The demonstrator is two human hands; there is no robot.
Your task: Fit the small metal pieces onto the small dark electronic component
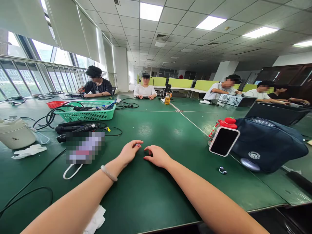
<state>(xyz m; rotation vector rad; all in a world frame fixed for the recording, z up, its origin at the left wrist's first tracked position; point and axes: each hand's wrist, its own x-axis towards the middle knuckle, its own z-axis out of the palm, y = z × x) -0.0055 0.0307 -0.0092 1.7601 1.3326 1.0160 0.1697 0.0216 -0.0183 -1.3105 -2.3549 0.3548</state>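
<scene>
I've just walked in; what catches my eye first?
Probably the bare left hand and bare right hand, close together near the centre, over the dark green tabletop. Farther left sits a mint-green plastic basket. On the right, a pale-rimmed, black-screened phone stands before a red-lidded bottle, beside a navy fabric bag.

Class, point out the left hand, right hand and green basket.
Left hand (128,152), head view: back of the hand.
Right hand (159,156), head view: back of the hand.
Green basket (98,115), head view: near wall.
</scene>
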